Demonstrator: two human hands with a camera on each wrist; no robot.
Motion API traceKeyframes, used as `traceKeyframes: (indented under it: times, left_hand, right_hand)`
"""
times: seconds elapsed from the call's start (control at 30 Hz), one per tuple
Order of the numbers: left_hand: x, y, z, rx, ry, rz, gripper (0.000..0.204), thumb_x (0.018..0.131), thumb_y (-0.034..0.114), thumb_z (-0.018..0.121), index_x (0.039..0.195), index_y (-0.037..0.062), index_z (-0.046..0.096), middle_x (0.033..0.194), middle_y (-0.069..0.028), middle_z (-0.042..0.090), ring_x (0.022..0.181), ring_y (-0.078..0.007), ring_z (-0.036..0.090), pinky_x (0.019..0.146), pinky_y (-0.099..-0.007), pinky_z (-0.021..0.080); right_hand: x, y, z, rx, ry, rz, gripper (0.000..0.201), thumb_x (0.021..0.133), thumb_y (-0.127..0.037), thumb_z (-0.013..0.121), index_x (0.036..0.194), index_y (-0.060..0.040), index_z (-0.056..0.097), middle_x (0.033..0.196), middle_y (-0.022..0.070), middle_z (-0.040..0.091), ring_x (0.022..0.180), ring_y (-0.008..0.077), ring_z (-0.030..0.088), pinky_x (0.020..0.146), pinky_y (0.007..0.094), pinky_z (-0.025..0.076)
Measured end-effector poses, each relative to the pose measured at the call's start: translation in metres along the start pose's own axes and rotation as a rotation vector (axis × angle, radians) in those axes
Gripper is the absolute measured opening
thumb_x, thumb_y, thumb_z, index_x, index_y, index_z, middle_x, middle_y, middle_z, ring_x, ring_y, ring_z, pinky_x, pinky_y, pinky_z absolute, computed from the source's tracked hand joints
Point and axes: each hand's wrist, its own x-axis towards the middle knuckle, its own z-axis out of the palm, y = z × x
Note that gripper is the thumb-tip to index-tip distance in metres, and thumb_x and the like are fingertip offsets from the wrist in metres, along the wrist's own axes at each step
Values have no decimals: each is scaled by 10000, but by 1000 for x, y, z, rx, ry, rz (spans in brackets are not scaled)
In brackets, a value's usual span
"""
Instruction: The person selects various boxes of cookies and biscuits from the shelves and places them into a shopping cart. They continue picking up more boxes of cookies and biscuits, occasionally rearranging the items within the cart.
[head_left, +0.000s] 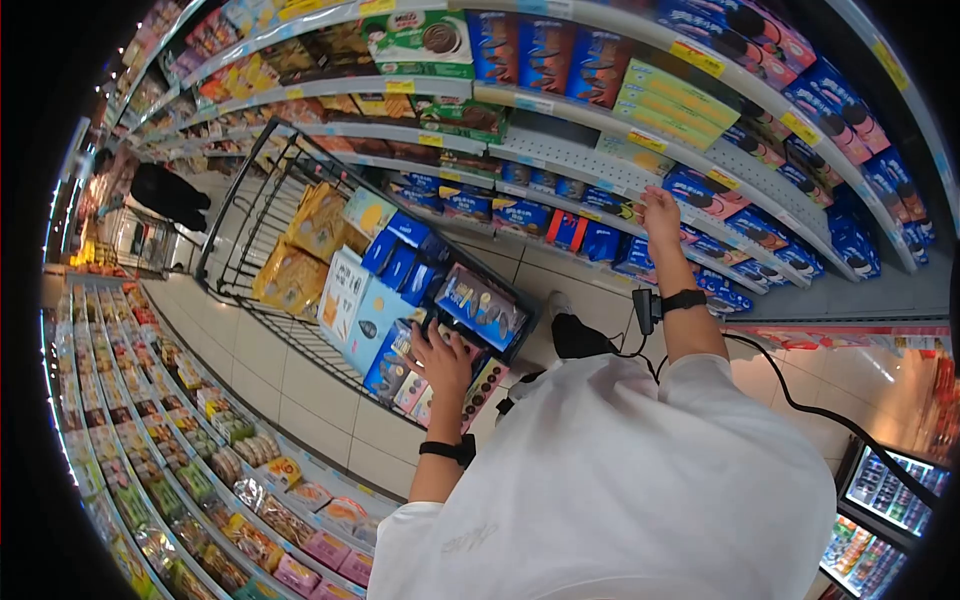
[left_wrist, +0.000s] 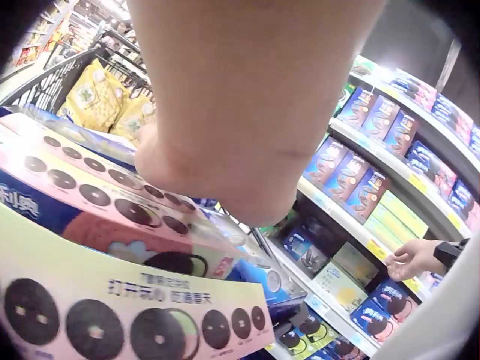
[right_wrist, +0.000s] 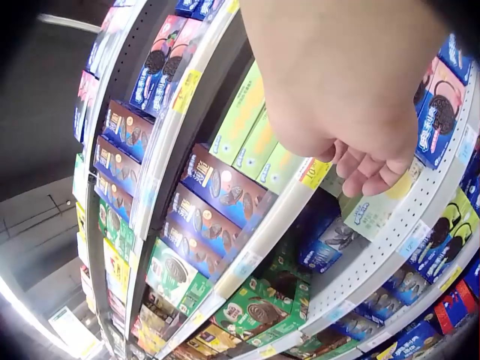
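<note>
My left hand (head_left: 440,362) lies over the packed cookie boxes in the shopping cart, fingers spread. Close to its fingertips is a blue cookie box (head_left: 483,307), and a pink cookie box (head_left: 487,385) sits beside the palm. In the left wrist view, the wrist covers most of that hand, above pink-and-cream boxes (left_wrist: 142,315) printed with dark cookies. My right hand (head_left: 660,215) reaches toward the shelf, fingers loosely bent and nothing held. In the right wrist view its fingertips overlap a pale green box (right_wrist: 375,210) on a perforated shelf.
Yellow bags (head_left: 290,280) and a light-blue box (head_left: 365,320) lie farther along the cart. Shelves of cookie boxes (head_left: 545,55) curve ahead. Packaged snacks (head_left: 255,540) line the left side. A dark-clothed person (head_left: 168,195) stands down the aisle. A black cable (head_left: 790,390) trails at right.
</note>
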Motion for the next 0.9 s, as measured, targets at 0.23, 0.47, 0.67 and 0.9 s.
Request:
traceKeyframes:
  times: [0.23, 0.47, 0.67, 0.9]
  left_hand:
    - [4, 34, 5, 14, -71, 67, 545, 953, 384, 483, 1418, 111, 406, 1524, -225, 239, 1423, -376, 212, 1115, -628, 68]
    - [-13, 32, -20, 0, -324, 82, 1128, 615, 512, 828, 1514, 187, 229, 1568, -268, 58, 1446, -458, 42, 1100, -666, 41]
    - [-22, 37, -33, 147, -512, 45, 1337, 482, 385, 923, 1539, 255, 114, 1578, -248, -32, 1453, -446, 17, 1108, -648, 48]
    - [-15, 52, -29, 101, -509, 56, 1290, 503, 326, 922, 1534, 254, 151, 1577, -245, -21, 1449, -453, 41, 1123, -623, 57]
  right_hand:
    - [39, -9, -16, 7, 32, 33, 278, 940, -107, 505, 1207, -39, 542, 1076, 91, 609, 820, 163, 629, 613, 268, 462]
    - [130, 44, -88, -761, 361, -205, 560, 800, -168, 650, 1311, -54, 452, 1219, 281, 521, 1068, 381, 551, 889, 452, 456]
    - [128, 22, -115, -1470, 368, -165, 770, 781, -339, 721, 1413, -130, 334, 1535, 268, -20, 1348, 494, 221, 1073, 612, 206]
    - [147, -8, -137, -1704, 115, 15, 714, 852, -375, 617, 1476, -157, 349, 1530, 239, 247, 1432, 449, 105, 1120, 629, 37]
